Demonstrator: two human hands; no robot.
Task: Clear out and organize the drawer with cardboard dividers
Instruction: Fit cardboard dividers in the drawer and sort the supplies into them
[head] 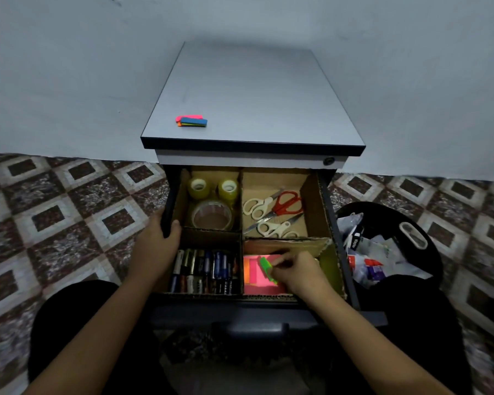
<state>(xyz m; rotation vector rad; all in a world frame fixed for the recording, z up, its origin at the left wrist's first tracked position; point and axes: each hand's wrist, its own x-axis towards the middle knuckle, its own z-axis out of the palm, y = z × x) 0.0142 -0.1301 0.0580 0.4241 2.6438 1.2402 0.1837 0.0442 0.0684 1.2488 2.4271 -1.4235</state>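
Right hand [295,270]: fingertips pinch green sticky-note pad [266,267] above pink pads [257,287], near-right compartment of open drawer [336,232]. Left hand [157,240]: grips drawer's left wall. Cardboard dividers [241,206] separate batteries [204,270], tape rolls [211,201], scissors [271,212].

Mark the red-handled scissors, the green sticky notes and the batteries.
red-handled scissors [280,208], head view, on the red handle.
green sticky notes [265,266], head view, on the pad's visible face.
batteries [206,269], head view, middle of the pile.
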